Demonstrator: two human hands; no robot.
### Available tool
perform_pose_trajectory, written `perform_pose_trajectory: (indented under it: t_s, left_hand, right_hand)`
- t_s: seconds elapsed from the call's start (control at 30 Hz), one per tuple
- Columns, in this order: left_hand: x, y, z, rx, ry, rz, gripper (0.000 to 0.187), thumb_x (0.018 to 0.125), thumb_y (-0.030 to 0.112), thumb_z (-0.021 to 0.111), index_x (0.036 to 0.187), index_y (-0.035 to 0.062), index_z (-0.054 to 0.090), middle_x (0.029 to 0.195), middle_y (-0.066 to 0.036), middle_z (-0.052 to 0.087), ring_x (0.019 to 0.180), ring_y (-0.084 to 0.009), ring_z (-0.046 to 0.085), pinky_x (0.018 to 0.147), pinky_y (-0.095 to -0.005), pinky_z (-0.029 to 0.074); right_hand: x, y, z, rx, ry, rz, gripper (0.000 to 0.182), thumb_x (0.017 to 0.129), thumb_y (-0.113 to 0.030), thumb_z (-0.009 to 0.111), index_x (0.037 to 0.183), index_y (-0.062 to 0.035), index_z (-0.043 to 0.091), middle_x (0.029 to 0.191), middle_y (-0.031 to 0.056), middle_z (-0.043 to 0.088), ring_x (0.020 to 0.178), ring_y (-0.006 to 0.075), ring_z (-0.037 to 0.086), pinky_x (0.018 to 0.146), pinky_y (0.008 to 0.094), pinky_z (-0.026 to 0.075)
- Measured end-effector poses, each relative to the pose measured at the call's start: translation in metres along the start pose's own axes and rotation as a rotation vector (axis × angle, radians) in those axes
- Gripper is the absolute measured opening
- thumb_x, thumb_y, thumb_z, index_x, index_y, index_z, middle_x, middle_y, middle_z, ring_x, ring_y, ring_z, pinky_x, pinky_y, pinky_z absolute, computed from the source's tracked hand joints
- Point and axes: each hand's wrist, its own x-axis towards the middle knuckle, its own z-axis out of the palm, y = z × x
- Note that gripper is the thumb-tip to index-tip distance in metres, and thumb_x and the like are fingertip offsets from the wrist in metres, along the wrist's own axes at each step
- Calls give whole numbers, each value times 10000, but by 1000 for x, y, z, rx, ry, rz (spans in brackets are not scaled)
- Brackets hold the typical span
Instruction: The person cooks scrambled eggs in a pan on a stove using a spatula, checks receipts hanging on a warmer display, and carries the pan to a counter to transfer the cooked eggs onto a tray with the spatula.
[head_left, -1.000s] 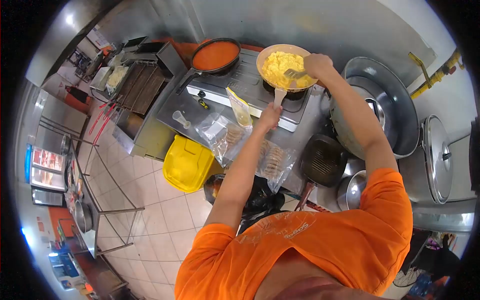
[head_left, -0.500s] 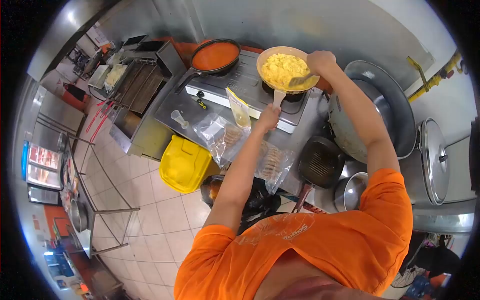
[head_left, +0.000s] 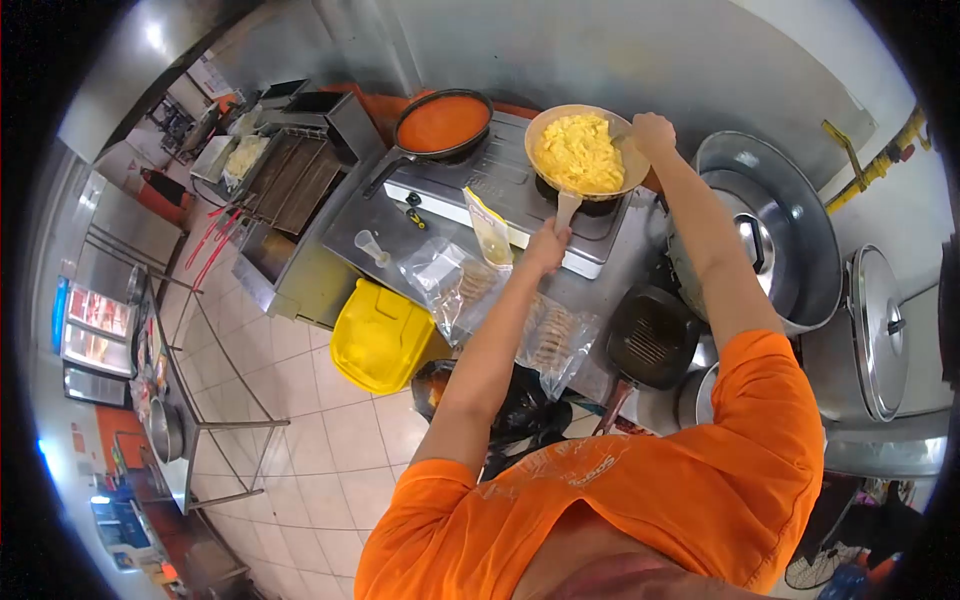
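Two hands busy: my left hand [head_left: 548, 243] grips pan handle [head_left: 566, 208]; my right hand [head_left: 652, 132] closed on utensil over scrambled eggs [head_left: 580, 153] in pan [head_left: 540, 125].

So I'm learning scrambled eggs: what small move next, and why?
Probably draw the utensil back across the eggs: the right hand sits at the far rim of the pan, the left hand steadies the handle, and the yellow curds lie heaped mid-pan.
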Motion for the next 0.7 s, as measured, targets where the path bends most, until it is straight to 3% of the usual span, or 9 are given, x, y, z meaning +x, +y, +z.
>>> perform_pose_trajectory:
  t_s: [0.13,0.2,0.27,0.33,0.37,0.43,0.5,0.57,0.7]
  left_hand:
    - [19,-17,1,146,13,36,427,950,318,483,1267,40,418,675,-127,596,482,-242,574,412,-377,440]
    - [14,-8,-2,274,-32,-14,488,948,326,473,1351,72,368,1060,-270,627,929,-417,629,788,-454,502]
    - [3,14,-12,170,-111,-129,499,947,321,477,1358,67,351,1087,-287,610,1015,-429,596,871,-462,465]
    - [8,2,-7,234,-80,-28,493,947,320,477,1349,61,358,1105,-292,603,1010,-425,603,827,-459,487]
    - [13,-6,-3,342,7,74,465,950,318,482,1318,52,386,989,-253,643,814,-381,657,678,-436,521]
    - [16,-7,-3,237,-37,11,453,951,317,487,1304,49,395,893,-220,642,709,-343,645,609,-422,514]
    - [-12,24,-9,145,-38,-84,425,950,308,510,1263,36,418,667,-129,592,494,-242,578,462,-382,476]
    - [-4,12,-9,71,-67,-60,427,948,306,518,1269,42,418,653,-122,585,473,-226,564,434,-368,457]
    - [7,-6,0,-74,-16,-28,543,924,321,539,1341,17,369,612,-69,541,422,-148,497,369,-307,406]
  right_hand:
    - [30,-4,15,1,54,-41,202,841,-163,548,939,-77,702,975,135,685,922,308,673,757,408,549]
    - [41,-11,22,-18,77,-104,199,844,-167,550,945,-91,703,965,125,685,923,303,672,758,403,547]
    - [48,-19,14,-37,90,-165,196,847,-172,552,952,-105,704,956,115,685,924,297,670,758,397,545]
    - [50,-31,11,-91,62,-389,188,836,-177,570,960,-133,705,946,94,688,910,274,671,739,380,543]
    - [46,-37,5,-92,56,-386,188,836,-177,570,960,-133,705,946,94,688,910,274,671,739,380,543]
    - [39,-47,-9,-251,25,-609,176,820,-161,584,936,-174,715,943,92,689,880,250,675,712,364,540]
    - [25,-52,-19,-298,22,-638,173,814,-149,584,923,-162,719,932,91,691,864,246,678,695,361,539]
    - [4,-52,-29,-344,13,-664,171,809,-136,584,909,-151,722,921,90,692,849,243,681,678,359,538]
    - [-52,-60,-22,-227,16,-458,160,816,-138,587,883,-80,721,898,101,706,836,254,693,646,372,545]
